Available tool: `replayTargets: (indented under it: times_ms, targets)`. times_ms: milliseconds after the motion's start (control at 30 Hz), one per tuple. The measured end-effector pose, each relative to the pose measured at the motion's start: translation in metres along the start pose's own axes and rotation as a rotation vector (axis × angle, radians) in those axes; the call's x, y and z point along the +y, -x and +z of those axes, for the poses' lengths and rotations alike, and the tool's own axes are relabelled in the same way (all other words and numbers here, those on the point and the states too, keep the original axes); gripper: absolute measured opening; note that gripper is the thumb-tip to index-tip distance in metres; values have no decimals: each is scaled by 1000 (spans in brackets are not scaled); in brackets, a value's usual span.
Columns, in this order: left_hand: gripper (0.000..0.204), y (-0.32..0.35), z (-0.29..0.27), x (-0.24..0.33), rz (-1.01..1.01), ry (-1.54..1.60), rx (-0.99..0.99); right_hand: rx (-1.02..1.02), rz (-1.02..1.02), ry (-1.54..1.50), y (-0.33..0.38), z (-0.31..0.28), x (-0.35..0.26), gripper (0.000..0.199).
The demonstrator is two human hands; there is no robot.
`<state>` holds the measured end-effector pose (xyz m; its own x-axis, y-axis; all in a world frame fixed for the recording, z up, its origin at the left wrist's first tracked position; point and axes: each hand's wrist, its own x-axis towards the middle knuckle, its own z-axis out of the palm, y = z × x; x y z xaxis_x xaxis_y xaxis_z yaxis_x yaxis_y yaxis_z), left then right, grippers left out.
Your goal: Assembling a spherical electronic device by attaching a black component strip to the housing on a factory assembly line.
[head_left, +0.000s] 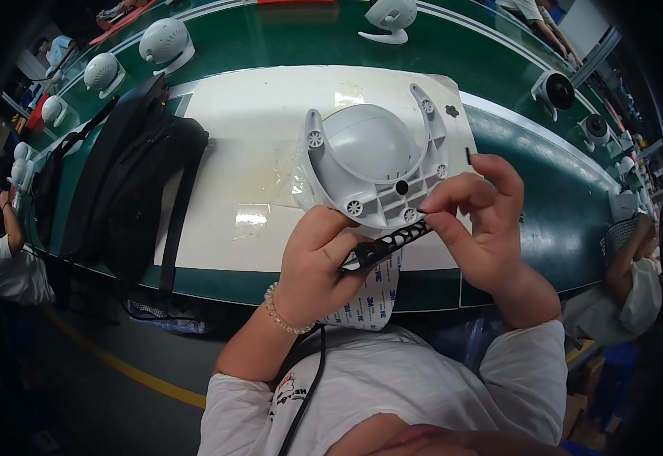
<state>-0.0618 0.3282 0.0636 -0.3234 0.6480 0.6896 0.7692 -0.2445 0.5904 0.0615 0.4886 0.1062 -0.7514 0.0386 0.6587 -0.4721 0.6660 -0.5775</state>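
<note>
In front of me a white housing (pixel 369 140) with a rounded body lies with its curved, ribbed base (pixel 423 186) facing up. Several round recesses show in the base, and one round black pad (pixel 401 188) sits on it. My left hand (pixel 320 266) is closed around a black strip with rows of cut-out holes (pixel 392 247), its fingers against the base's near edge. A white printed backing sheet (pixel 369 304) hangs below that strip. My right hand (pixel 479 220) pinches a small black piece (pixel 421 211) between thumb and finger, beside the base's near recess.
The housing rests on a pale board (pixel 229 182) with clear tape, on a green table (pixel 536 167). A black bag (pixel 130 182) lies at left. More white devices (pixel 166 44) stand on the far green surface. Co-workers (pixel 12 258) sit at both sides.
</note>
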Motion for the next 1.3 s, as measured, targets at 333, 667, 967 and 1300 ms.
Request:
replayTargets:
  times_ms: [333,667,967,1300]
  targets:
    - [24,1,2,1,-19,5,-7,75,357,-138,9,14,-8,54]
    - [27,3,0,0,-54,-54,-60,49,-227,598,18,14,-5,53]
    - [26,5,1,5,-97,-74,-63,234,374,127,10,-19,3,22]
    - [26,5,6,1,-47,-53,13,173,373,-13,6,-8,22,12]
